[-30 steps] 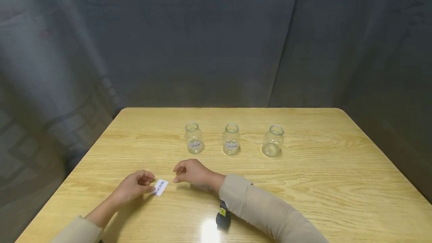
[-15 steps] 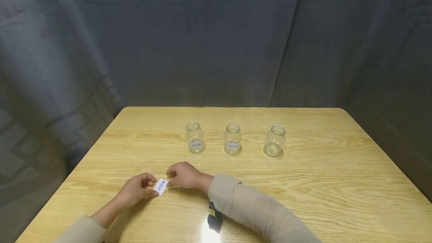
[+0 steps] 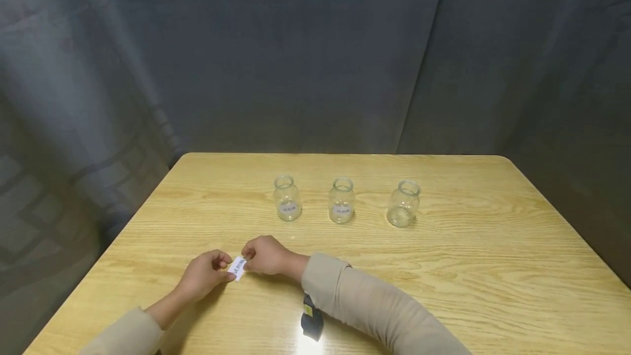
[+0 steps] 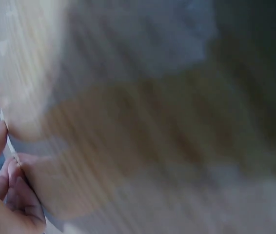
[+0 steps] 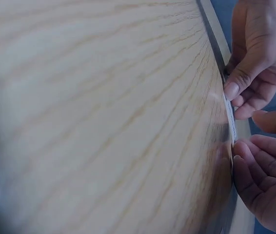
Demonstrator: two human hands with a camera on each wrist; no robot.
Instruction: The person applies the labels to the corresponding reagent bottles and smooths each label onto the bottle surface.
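Observation:
A small white label [image 3: 237, 268] with dark printed characters is held between my two hands over the front left of the table. My left hand [image 3: 204, 276] pinches its near-left end with thumb and finger. At the opposite end, the thumb and fingertips of my right hand [image 3: 269, 256] pinch its upper right corner. In the right wrist view the label [image 5: 231, 119] shows nearly edge-on between both hands' fingertips. Farther back stand three open glass jars: a left jar [image 3: 287, 197] and a middle jar [image 3: 341, 200], each with a similar white label, and an unlabelled right jar [image 3: 403, 202].
The wooden table [image 3: 468, 267] reaches back to a rounded far edge. Grey curtains [image 3: 296, 59] hang behind and at both sides. A black device [image 3: 311, 316] with a yellow patch sits below my right wrist. The left wrist view is blurred.
My right hand has moved left to the label and now pinches its corner. My left hand has kept its pinch and shifted slightly right. The jars stand as before.

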